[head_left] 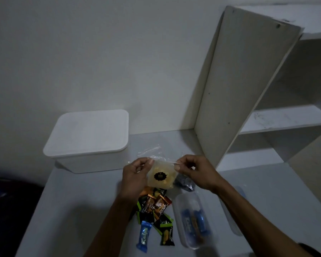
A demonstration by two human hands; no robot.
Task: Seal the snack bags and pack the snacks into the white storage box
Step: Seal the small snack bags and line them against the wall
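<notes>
Head view looked down on a pale table set against a plain white wall, with a white shelf unit standing at its right in dim light. Both hands held a clear snack bag of yellow pieces above the table: the left hand and the right hand each pinched a top corner. The white storage box, lid on, sat behind to the left. Wrapped candies lay below the bag.
</notes>
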